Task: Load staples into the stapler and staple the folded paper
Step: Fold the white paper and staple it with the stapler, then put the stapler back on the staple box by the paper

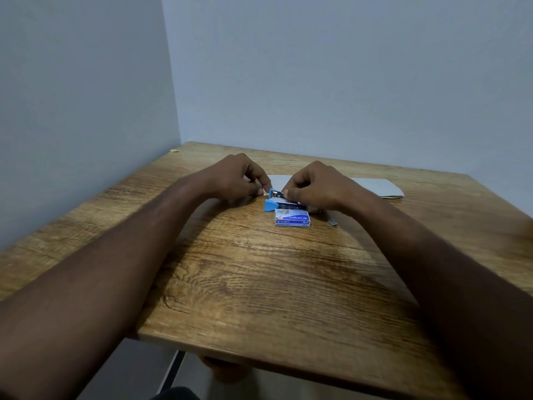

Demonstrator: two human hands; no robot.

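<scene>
A small blue stapler (274,201) lies on the wooden table (259,284) at mid-depth. My right hand (314,186) grips its metal body from the right. My left hand (239,176) is at its blue end, fingertips pinched at the small blue part; what they pinch is too small to tell. A blue staple box (292,219) sits just in front of the stapler. A loose strip of staples (332,223) lies to the right of the box. The folded white paper (377,187) lies flat behind my hands, partly hidden by them.
The table stands in a corner, with grey walls close at the left and the back. A small yellowish scrap (174,150) sits at the far left table edge. Bare wood stretches from the box to the near edge.
</scene>
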